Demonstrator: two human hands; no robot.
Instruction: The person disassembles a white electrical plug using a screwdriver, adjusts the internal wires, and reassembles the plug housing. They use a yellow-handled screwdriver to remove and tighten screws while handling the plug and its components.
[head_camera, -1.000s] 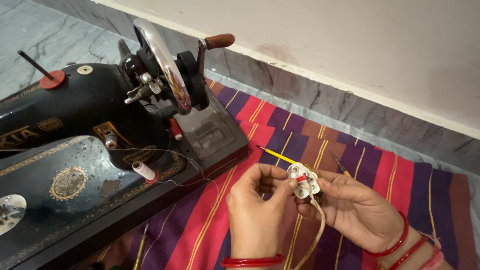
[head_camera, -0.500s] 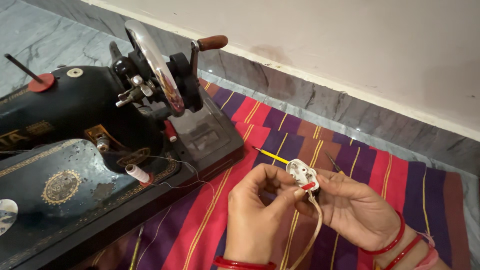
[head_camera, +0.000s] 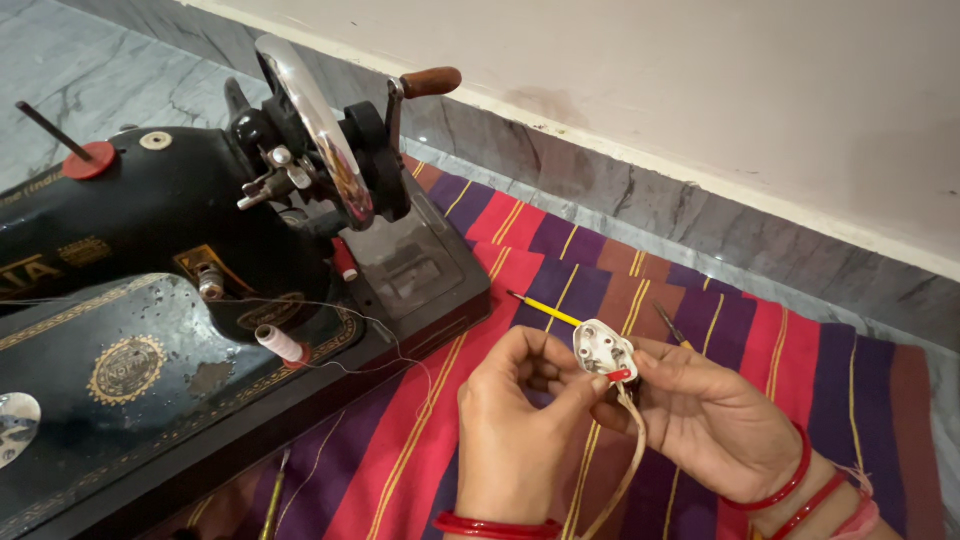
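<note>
White plug (head_camera: 603, 352) pinched between left hand (head_camera: 515, 425), right hand (head_camera: 705, 415) fingertips.

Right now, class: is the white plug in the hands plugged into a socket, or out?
Out. The white plug is held in the air between the left hand and right hand above the striped cloth, no socket around it.
</note>
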